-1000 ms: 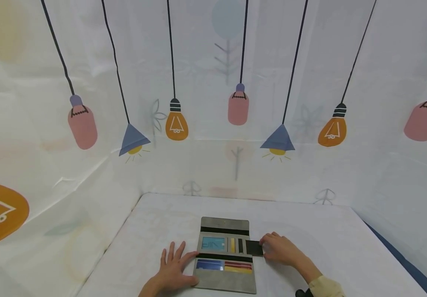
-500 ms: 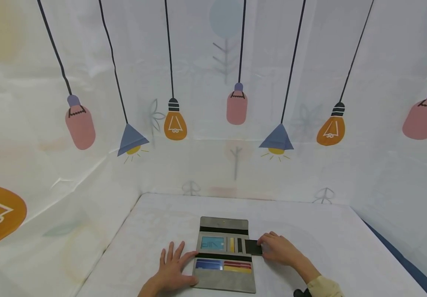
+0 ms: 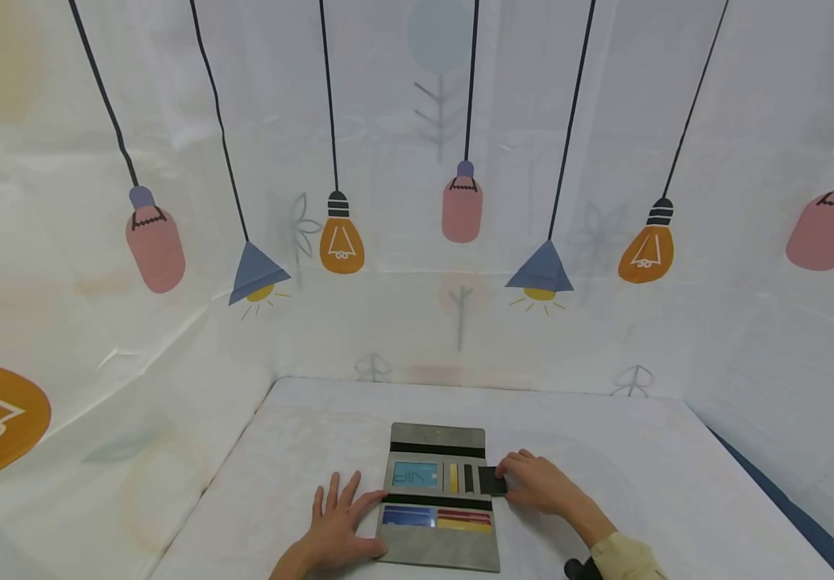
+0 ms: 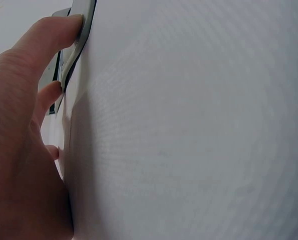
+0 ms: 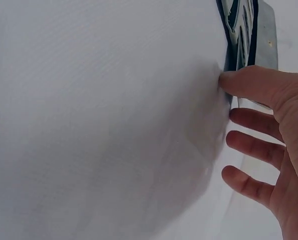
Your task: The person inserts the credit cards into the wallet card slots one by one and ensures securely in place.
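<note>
A grey wallet point(image 3: 440, 556) lies unfolded on the white table, with a blue card point(image 3: 415, 474) in a window and several cards in its lower slots. My left hand point(image 3: 334, 528) is spread at the wallet's left side; thumb and index fingertip press on its edge, as the left wrist view also shows of the thumb point(image 4: 71, 30). A black card point(image 3: 490, 481) sticks out of the wallet's right side at the middle panel. My right hand point(image 3: 543, 486) pinches the outer end of that card. In the right wrist view the other fingers point(image 5: 254, 145) extend beside the thumb.
White sheeting point(image 3: 387, 322) printed with hanging lamps and bulbs rises behind and on both sides of the table point(image 3: 605, 435). A small black object point(image 3: 580, 569) shows by the right sleeve point(image 3: 627, 557).
My right hand has moved slightly left with the black card, and less of the card sticks out of the wallet. The left hand stays in place on the wallet's edge.
</note>
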`<control>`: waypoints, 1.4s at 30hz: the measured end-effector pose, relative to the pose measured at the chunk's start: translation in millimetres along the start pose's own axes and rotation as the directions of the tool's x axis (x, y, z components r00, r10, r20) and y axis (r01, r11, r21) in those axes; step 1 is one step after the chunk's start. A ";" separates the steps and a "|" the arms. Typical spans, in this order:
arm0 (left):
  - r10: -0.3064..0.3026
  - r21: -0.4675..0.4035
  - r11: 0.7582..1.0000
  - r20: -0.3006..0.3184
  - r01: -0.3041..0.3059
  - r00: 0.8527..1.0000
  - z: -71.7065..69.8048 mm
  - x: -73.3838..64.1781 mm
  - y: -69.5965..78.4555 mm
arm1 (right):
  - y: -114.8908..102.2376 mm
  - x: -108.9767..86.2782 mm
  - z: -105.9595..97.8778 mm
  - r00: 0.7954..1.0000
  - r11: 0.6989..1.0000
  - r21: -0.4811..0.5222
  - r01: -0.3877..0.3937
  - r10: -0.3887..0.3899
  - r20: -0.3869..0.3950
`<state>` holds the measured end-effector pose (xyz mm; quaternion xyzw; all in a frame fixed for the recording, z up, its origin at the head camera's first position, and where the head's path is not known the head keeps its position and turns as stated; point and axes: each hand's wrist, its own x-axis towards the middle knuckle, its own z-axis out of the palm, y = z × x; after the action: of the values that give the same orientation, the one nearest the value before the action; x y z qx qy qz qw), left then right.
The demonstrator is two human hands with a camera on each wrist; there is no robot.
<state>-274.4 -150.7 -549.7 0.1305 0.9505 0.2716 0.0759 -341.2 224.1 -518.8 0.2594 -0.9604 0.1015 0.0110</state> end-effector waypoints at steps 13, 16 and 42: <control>0.013 -0.007 1.000 -0.003 -0.013 1.000 -0.2 -0.6 -1.0 | -12.3 7.2 -4.6 0.999 0.999 -0.016 0.042 -0.041 0.036; 0.013 -0.014 1.000 0.002 -0.013 1.000 0.5 0.2 -1.2 | -13.2 6.7 -6.3 0.998 0.998 -0.019 0.056 -0.055 0.041; 0.010 -0.013 1.000 0.007 -0.010 1.000 -1.3 -0.7 -1.0 | -36.0 14.1 -15.1 0.993 0.991 -0.086 0.105 -0.100 0.055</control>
<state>-274.3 -152.4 -549.1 0.1358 0.9477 0.2778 0.0785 -335.9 189.8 -496.2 0.3102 -0.9493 0.0516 0.0035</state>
